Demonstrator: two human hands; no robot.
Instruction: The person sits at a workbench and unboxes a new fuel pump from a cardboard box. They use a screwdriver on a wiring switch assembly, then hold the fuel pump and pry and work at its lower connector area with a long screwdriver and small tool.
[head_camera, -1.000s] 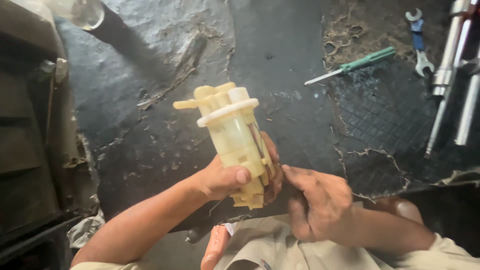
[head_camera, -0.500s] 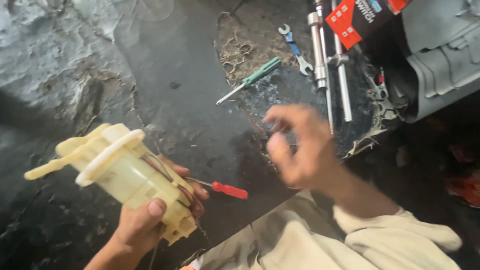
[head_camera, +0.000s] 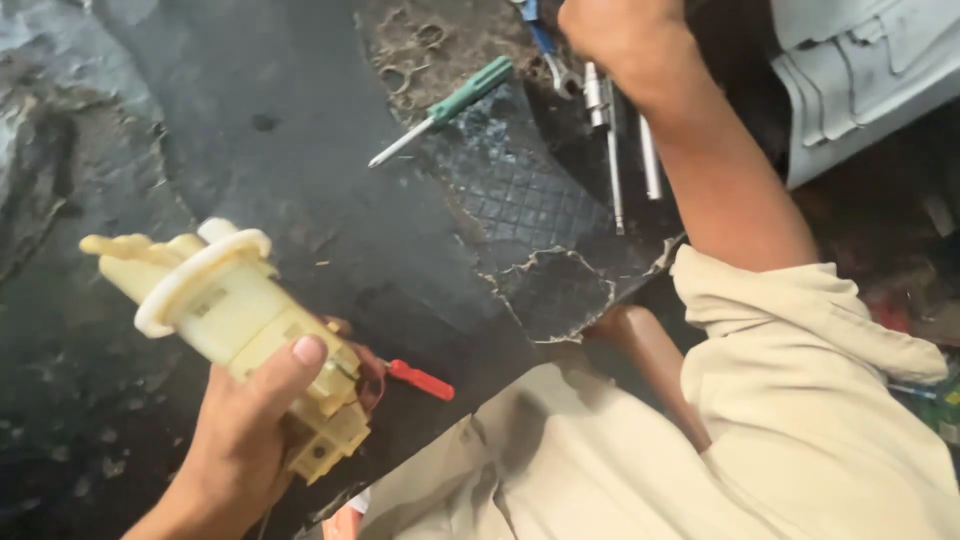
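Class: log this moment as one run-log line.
left hand: grips cream plastic pump unit | right hand: over tools | floor: green screwdriver

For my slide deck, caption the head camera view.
Left hand holds a cream plastic pump; right hand reaches toward tools on the floor.

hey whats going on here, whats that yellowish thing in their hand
A person crouched over a dark, grimy floor grips a cream plastic pump-like assembly in the left hand, tilted, its flanged end up and to the left. The right hand is stretched away to the top of the view, above a cluster of metal rods and a wrench; what it grasps is cut off. A green-handled screwdriver lies on the floor, and a red-handled tool lies beside the assembly.
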